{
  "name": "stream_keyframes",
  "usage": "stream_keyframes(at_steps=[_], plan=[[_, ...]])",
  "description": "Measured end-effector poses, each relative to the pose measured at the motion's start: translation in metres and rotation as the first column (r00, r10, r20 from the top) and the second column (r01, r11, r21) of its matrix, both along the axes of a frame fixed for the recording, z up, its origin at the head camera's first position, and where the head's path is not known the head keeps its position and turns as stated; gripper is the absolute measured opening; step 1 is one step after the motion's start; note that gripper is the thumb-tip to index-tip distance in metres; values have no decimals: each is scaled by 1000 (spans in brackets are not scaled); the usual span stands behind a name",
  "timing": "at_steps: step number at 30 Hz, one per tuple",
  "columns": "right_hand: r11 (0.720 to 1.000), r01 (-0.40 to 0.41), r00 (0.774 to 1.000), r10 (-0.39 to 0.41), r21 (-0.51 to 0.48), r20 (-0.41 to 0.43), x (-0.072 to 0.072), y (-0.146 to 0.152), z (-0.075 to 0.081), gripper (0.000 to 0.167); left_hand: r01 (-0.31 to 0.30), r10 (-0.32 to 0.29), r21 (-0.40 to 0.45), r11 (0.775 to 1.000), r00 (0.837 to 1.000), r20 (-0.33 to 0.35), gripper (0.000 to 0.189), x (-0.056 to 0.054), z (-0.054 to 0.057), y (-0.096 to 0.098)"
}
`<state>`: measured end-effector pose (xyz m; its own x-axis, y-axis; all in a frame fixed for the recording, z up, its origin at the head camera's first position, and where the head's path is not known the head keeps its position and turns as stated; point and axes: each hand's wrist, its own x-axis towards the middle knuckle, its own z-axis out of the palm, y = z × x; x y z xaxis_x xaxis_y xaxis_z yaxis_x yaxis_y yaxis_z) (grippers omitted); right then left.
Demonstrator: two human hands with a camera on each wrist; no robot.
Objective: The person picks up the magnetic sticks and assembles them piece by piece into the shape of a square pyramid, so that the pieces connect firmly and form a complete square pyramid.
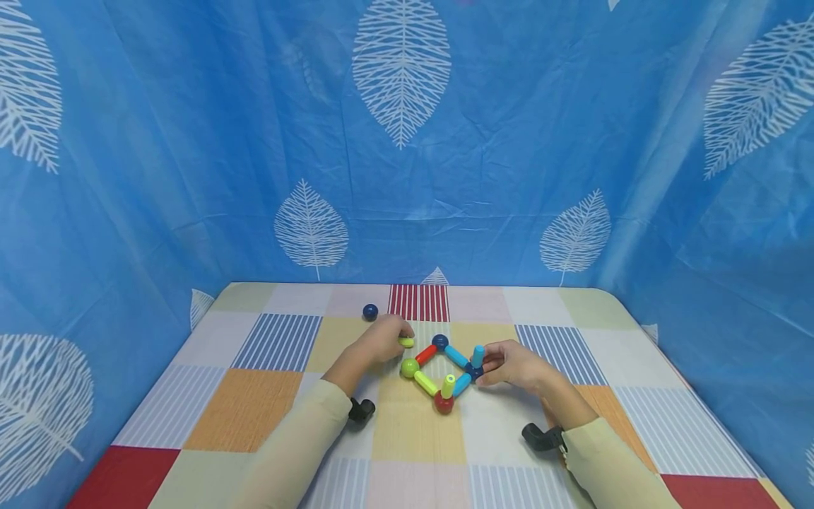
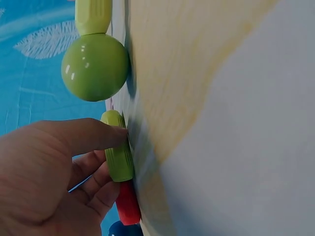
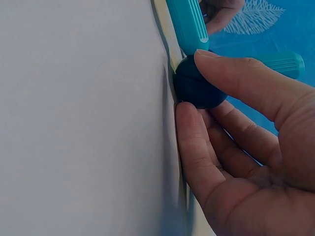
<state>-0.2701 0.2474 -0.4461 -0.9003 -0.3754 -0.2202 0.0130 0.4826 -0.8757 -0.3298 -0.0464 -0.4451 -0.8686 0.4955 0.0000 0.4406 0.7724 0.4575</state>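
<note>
My left hand (image 1: 381,341) pinches a short yellow-green rod (image 2: 118,152) between thumb and fingers, close over the cloth. Just in front of it lies a four-sided frame of balls and rods. Its corners are a green ball (image 1: 410,367) at left, a red ball (image 1: 444,404) nearest me, a dark blue ball (image 1: 439,342) at the far side and another dark blue ball (image 3: 197,91) at right. My right hand (image 1: 518,366) grips that right ball with thumb and fingers. A light blue rod (image 1: 478,355) stands up from it; a yellow-green rod (image 1: 448,386) rises from the red ball.
A loose dark blue ball (image 1: 370,312) lies beyond my left hand. The patchwork tablecloth (image 1: 254,410) covers the table, and a blue curtain (image 1: 470,212) with white leaves hangs behind and at both sides. A black camera mount sits on each wrist.
</note>
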Motion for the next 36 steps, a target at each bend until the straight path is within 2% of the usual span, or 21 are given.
stream_keyframes(at_steps=[19,23,28,32,36], plan=[[1000,22,1000,-22,20,6,-2,0,2,41,29,-31,-75,997,999,-24,27,1,4,2],[1000,16,1000,-16,11,11,-2,0,-1,39,37,-37,-19,999,999,-18,24,1,2,-1],[999,31,999,-31,15,18,-2,0,-2,39,-4,0,93,996,999,44,22,3,1,-7],[999,44,999,-44,30,15,-3,0,-2,40,-22,8,182,983,997,76,23,5,2,-14],[999,39,999,-39,30,7,-4,0,-2,41,-38,10,279,960,994,105,24,10,2,-18]])
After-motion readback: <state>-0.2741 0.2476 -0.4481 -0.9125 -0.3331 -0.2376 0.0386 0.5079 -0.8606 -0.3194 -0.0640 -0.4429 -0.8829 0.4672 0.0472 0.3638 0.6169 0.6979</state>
